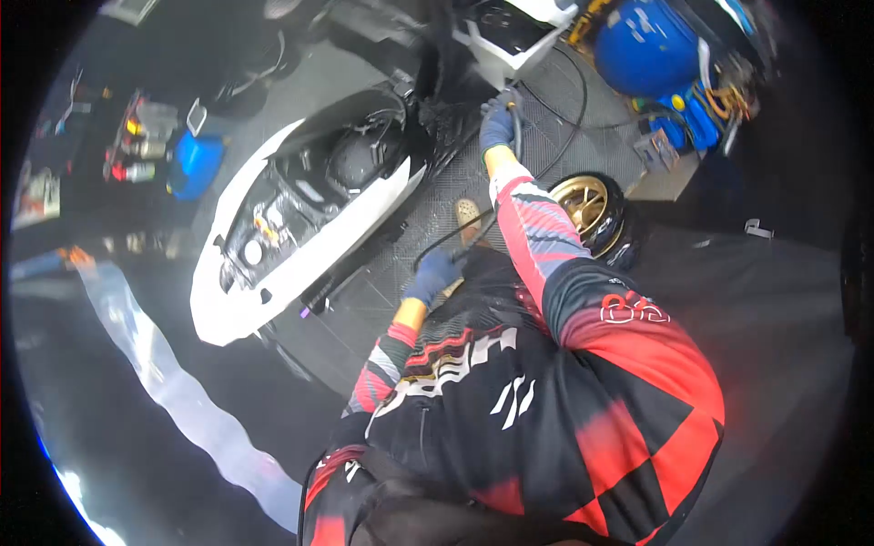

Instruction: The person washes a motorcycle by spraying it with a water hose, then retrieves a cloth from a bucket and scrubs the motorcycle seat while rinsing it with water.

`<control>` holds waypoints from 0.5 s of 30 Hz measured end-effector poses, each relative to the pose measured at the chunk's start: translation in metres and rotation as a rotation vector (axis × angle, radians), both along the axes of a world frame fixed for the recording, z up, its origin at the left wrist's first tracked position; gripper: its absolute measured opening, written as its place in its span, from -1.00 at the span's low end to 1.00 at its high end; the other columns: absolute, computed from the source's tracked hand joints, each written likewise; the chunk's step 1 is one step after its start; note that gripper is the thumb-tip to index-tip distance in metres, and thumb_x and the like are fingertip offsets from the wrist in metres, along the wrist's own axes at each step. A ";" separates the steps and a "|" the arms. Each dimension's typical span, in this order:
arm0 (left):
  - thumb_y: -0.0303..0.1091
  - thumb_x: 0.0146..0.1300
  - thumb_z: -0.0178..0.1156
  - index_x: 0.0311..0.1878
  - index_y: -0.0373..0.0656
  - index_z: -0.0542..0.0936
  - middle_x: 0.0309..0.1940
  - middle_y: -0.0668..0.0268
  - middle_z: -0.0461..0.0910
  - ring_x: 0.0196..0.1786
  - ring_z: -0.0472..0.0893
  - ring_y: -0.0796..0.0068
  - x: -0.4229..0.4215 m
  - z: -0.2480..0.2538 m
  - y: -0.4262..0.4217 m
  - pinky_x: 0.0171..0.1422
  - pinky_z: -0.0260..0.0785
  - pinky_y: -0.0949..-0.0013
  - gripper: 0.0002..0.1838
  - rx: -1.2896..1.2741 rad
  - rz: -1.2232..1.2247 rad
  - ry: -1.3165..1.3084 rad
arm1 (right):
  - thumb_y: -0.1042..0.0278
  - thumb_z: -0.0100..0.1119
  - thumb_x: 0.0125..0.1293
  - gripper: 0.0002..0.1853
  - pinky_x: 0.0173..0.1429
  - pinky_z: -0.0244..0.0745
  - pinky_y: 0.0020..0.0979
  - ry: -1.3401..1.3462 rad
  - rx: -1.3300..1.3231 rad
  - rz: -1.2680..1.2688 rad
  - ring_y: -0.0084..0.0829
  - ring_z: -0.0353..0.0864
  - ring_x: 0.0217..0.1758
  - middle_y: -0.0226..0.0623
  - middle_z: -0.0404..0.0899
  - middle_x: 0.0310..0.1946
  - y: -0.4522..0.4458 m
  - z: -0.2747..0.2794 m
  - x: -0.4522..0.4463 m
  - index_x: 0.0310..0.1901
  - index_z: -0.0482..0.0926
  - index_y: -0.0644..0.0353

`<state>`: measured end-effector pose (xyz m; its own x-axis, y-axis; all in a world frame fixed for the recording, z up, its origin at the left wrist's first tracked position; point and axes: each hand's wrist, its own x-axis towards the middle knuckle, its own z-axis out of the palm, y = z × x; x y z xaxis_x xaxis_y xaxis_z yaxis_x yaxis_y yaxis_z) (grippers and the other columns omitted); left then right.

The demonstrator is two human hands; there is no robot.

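Note:
My left hand [434,278], in a blue glove, is closed around a thin black hose [553,162] beside the scooter body. The hose curves up past my right forearm and loops at the upper right. My right hand [498,124], also gloved in blue, reaches forward below a white-edged part [512,65]. Its fingers are closed on a slim dark piece with a small yellow spot, too blurred to name. Left of my hands lies the scooter body [341,218], with white side panels and an open black interior.
A wheel with a gold rim [584,204] lies right of my right forearm. At the upper right are a blue tank [646,45] and a cardboard piece [665,177]. A blue container [197,164] and assorted bottles [141,136] are at the left. A translucent strip [164,364] crosses the lower left.

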<state>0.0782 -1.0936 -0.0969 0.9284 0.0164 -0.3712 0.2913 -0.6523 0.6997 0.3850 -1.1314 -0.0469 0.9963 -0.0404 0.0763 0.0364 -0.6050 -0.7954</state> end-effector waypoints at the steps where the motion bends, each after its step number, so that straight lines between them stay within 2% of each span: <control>1: 0.08 0.30 0.14 0.03 -0.06 0.65 -0.20 -0.10 0.65 -0.13 0.64 -0.16 -0.016 -0.017 0.000 -0.04 0.50 -0.03 -0.55 -0.039 -0.048 -0.232 | 0.30 0.14 0.38 -0.78 -0.43 0.40 -0.47 -0.044 0.507 -0.202 -0.58 0.48 -0.51 -0.45 0.48 -0.48 -0.003 -0.015 0.009 -0.01 0.61 0.14; 2: 0.08 0.30 0.14 0.03 -0.06 0.65 -0.20 -0.10 0.65 -0.13 0.64 -0.16 -0.019 -0.015 0.004 -0.04 0.50 -0.03 -0.55 -0.034 -0.093 -0.228 | 0.31 0.15 0.38 -0.80 -0.53 0.37 -0.54 -0.113 1.011 -0.395 -0.63 0.43 -0.61 -0.48 0.42 -0.57 -0.006 -0.023 0.013 -0.04 0.60 0.17; 3: 0.03 0.33 0.13 0.11 -0.02 0.61 -0.18 -0.10 0.64 -0.11 0.64 -0.15 -0.019 -0.012 0.008 -0.03 0.49 -0.02 -0.57 0.002 -0.144 -0.051 | 0.26 0.16 0.39 -0.77 -0.54 0.37 -0.56 -0.093 1.075 -0.369 -0.65 0.40 -0.62 -0.49 0.42 -0.57 -0.006 -0.034 0.012 -0.05 0.59 0.19; 5: -0.04 0.37 0.10 0.23 0.00 0.54 -0.08 -0.10 0.62 -0.05 0.62 -0.15 0.000 0.001 0.017 0.04 0.47 -0.01 -0.56 0.017 -0.215 0.264 | 0.27 0.16 0.39 -0.78 -0.51 0.40 -0.55 -0.079 0.930 -0.373 -0.67 0.38 -0.60 -0.51 0.43 -0.55 -0.006 -0.060 0.017 -0.01 0.61 0.13; 7: -0.04 0.37 0.10 0.25 -0.01 0.53 -0.07 -0.10 0.62 -0.03 0.62 -0.16 0.010 -0.013 0.022 0.05 0.46 -0.01 -0.55 -0.024 -0.216 0.186 | 0.27 0.15 0.40 -0.79 -0.50 0.39 -0.55 -0.095 0.911 -0.391 -0.68 0.37 -0.60 -0.51 0.42 -0.54 0.002 -0.095 0.035 -0.02 0.62 0.12; 8: -0.05 0.37 0.10 0.26 -0.02 0.51 -0.06 -0.10 0.62 -0.02 0.61 -0.17 0.012 -0.025 0.025 0.07 0.46 0.00 -0.53 -0.072 -0.210 0.111 | 0.27 0.15 0.40 -0.79 -0.42 0.43 -0.53 -0.127 0.861 -0.364 -0.65 0.42 -0.54 -0.49 0.47 -0.49 0.006 -0.110 0.046 -0.02 0.63 0.13; 9: -0.07 0.39 0.08 0.30 -0.06 0.47 0.03 -0.09 0.59 0.06 0.59 -0.15 0.018 -0.039 0.025 0.13 0.45 0.02 -0.52 -0.031 -0.237 0.134 | 0.27 0.14 0.41 -0.78 -0.34 0.46 -0.52 -0.162 0.808 -0.337 -0.61 0.46 -0.48 -0.47 0.51 -0.44 0.009 -0.119 0.063 -0.03 0.63 0.15; 10: -0.07 0.39 0.08 0.30 -0.06 0.47 0.03 -0.09 0.59 0.06 0.59 -0.15 0.031 -0.051 0.022 0.13 0.45 0.02 -0.52 -0.027 -0.246 0.133 | 0.27 0.14 0.41 -0.78 -0.34 0.46 -0.52 -0.166 0.811 -0.346 -0.61 0.46 -0.48 -0.47 0.51 -0.44 0.009 -0.122 0.078 -0.03 0.63 0.15; 12: -0.03 0.39 0.08 0.16 -0.17 0.53 -0.08 -0.17 0.61 0.02 0.58 -0.20 0.036 -0.071 0.017 0.07 0.45 -0.01 -0.54 -0.091 -0.194 0.134 | 0.27 0.13 0.41 -0.76 -0.14 0.48 -0.48 -0.293 0.676 -0.320 -0.50 0.55 -0.29 -0.38 0.59 -0.31 0.007 -0.129 0.084 -0.01 0.63 0.20; 13: -0.12 0.39 0.10 0.16 -0.21 0.49 -0.12 -0.21 0.60 0.00 0.58 -0.23 0.053 -0.052 0.014 0.05 0.44 -0.04 -0.58 -0.210 -0.158 0.108 | 0.25 0.15 0.40 -0.73 0.01 0.45 -0.43 -0.222 0.579 -0.292 -0.45 0.55 -0.15 -0.32 0.63 -0.21 0.002 -0.125 0.088 0.01 0.63 0.19; 15: -0.15 0.39 0.11 0.17 -0.23 0.46 -0.11 -0.21 0.60 -0.01 0.59 -0.22 0.063 -0.065 0.012 0.04 0.44 -0.05 -0.58 -0.236 -0.152 0.027 | 0.24 0.16 0.39 -0.73 -0.01 0.45 -0.42 -0.196 0.523 -0.329 -0.45 0.55 -0.17 -0.31 0.63 -0.23 0.006 -0.142 0.105 0.02 0.64 0.16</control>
